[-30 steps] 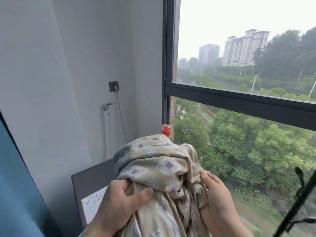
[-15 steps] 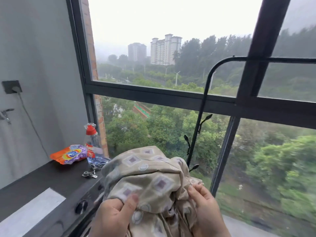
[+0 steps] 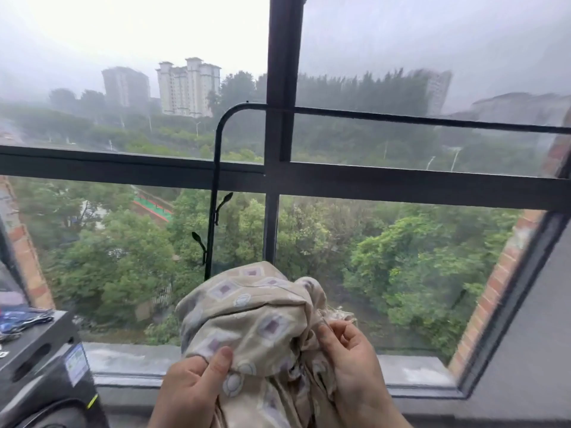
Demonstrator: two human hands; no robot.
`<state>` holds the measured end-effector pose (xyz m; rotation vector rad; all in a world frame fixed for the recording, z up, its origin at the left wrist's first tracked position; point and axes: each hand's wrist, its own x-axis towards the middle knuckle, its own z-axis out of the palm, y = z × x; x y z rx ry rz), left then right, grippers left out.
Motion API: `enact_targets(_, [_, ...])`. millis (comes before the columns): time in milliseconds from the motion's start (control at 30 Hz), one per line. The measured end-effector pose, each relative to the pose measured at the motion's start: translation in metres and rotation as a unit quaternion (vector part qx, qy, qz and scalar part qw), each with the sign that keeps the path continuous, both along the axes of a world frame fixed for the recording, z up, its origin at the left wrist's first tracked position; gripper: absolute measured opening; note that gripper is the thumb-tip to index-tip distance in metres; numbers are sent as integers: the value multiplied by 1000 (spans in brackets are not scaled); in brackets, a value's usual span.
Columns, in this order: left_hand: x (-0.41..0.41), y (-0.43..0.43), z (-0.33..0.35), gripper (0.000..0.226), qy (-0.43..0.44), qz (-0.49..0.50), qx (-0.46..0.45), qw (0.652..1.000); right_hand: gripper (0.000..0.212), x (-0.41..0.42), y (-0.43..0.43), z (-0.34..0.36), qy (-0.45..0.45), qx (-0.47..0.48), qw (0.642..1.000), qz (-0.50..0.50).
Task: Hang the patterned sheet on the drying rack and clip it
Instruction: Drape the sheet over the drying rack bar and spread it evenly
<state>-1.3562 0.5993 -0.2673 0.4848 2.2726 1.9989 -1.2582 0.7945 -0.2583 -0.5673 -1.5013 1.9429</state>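
Hands bunching patterned sheet (image 3: 256, 322) below drying rack (image 3: 216, 168)

Left hand (image 3: 191, 387) pinches fabric under its thumb; right hand (image 3: 352, 369) curls closed on a fold beside it.

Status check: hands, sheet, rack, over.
Left hand and right hand both gripping the bunched patterned sheet. Sheet not on the drying rack yet, no clips on. Rack bar bare, nothing in the way.
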Motion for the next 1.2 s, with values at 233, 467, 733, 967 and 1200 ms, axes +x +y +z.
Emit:
enact_targets(233, [98, 125, 20, 63, 94, 13, 5, 996, 32, 98, 113, 11, -22, 99, 995, -18])
enact_targets(467, [170, 228, 31, 67, 111, -5, 16, 994, 6, 175, 210, 27, -13, 146, 988, -43])
enact_targets(733, [183, 324, 20, 61, 117, -41, 6, 992, 9, 197, 292, 17, -35, 113, 991, -63])
enact_targets(967, [143, 408, -42, 50, 78, -113, -33, 990, 7, 168, 367, -46, -108, 54, 989, -89])
enact_targets(1200, [109, 480, -110, 54, 34, -160, -88, 983, 12, 146, 430, -98, -167, -28, 980, -104])
